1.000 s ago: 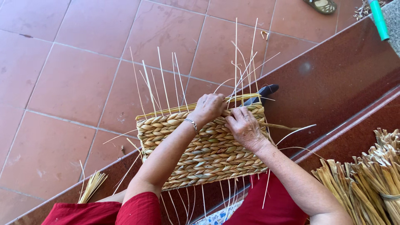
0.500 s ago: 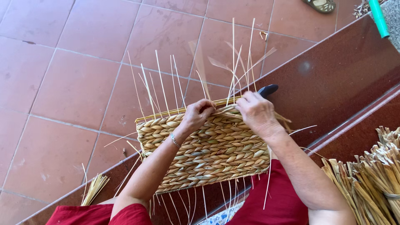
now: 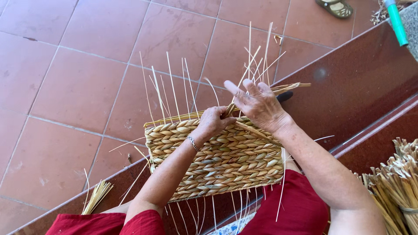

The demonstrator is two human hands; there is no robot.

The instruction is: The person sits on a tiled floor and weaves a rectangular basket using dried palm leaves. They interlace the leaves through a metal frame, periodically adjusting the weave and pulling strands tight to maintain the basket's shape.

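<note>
We look down on a half-woven straw panel [image 3: 226,159] lying flat at the centre, its plaited rows running from 9 to 3 o'clock and thin bare stakes [image 3: 174,93] standing out of its 12 o'clock edge. The left hand [image 3: 214,123] sits curled on that upper edge, fingers closed and pinching a strand against the weave. Just at its 2 o'clock, the right hand [image 3: 257,104] is lifted with fingers spread loosely open, a flat strand [image 3: 285,88] passing under them toward 3 o'clock; whether it actually grips the strand we cannot tell. At 4 o'clock lies a bundle of straw stalks [image 3: 398,182], well apart from the panel, and a small tuft of straw [image 3: 96,196] rests at 8 o'clock on the tiled floor [image 3: 65,87]
</note>
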